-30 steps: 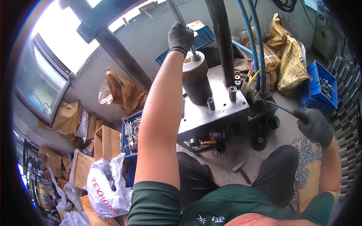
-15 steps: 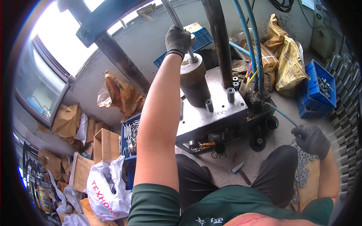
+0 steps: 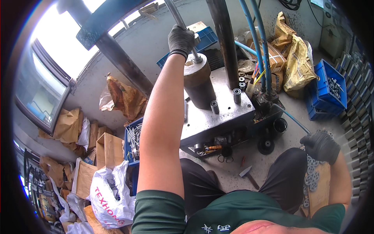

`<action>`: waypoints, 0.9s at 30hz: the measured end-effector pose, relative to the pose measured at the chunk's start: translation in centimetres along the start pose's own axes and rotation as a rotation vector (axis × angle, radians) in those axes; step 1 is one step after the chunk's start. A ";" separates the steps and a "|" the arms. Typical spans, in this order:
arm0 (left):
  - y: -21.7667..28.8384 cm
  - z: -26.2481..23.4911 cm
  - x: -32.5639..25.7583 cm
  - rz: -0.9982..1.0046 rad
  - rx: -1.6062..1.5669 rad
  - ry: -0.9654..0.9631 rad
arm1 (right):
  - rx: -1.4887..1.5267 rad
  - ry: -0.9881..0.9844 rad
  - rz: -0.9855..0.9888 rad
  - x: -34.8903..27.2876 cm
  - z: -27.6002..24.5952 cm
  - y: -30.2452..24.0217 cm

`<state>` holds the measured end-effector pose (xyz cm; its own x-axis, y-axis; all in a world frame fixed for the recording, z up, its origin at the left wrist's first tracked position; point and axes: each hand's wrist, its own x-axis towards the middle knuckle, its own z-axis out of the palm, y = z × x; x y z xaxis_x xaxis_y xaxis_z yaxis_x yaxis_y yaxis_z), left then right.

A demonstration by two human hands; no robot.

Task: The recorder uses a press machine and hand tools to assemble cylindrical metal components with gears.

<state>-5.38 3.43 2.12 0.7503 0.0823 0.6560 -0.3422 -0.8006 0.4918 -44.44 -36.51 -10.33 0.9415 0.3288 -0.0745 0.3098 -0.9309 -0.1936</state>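
Note:
My left hand (image 3: 181, 40), in a dark grey knit glove, is closed around a metal rod (image 3: 194, 54) above a thick metal cylinder (image 3: 199, 89). The rod's lower end meets the cylinder's top. Directly above my hand is a steel shaft (image 3: 174, 12); the glove hides where the two meet. The cylinder stands upright on a steel press table (image 3: 214, 126). At the right, my right hand (image 3: 321, 147), also gloved, grips the end of a thin blue lever (image 3: 290, 117). Small ribbed metal sleeves (image 3: 214, 107) stand on the table near the cylinder.
Dark press columns (image 3: 224, 43) and blue hoses (image 3: 261, 46) rise around the table. A hammer (image 3: 249, 177) lies on the floor between my legs. Blue crates of metal parts (image 3: 331, 85) stand at right, another crate (image 3: 134, 136) at left. Flat metal rings (image 3: 311, 175) lie beside my right leg.
The view has shifted slightly. My right hand and the lever's end sit a little lower; my left hand keeps its hold on the rod.

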 end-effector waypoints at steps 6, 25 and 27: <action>-1.4 0.8 1.1 -0.020 -0.080 -0.032 | -0.021 -0.080 -0.015 0.0 0.3 0.5; -0.4 -0.8 0.0 -0.062 -0.036 -0.085 | 0.289 0.339 0.081 1.8 -1.0 -0.7; 0.3 -0.5 -0.3 -0.049 -0.007 -0.054 | -0.011 0.588 -0.021 3.2 -1.5 1.4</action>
<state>-5.99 3.45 2.40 0.7957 0.0895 0.5991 -0.3076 -0.7923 0.5269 -40.76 -37.01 -9.38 0.8499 0.2066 0.4848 0.3277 -0.9277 -0.1791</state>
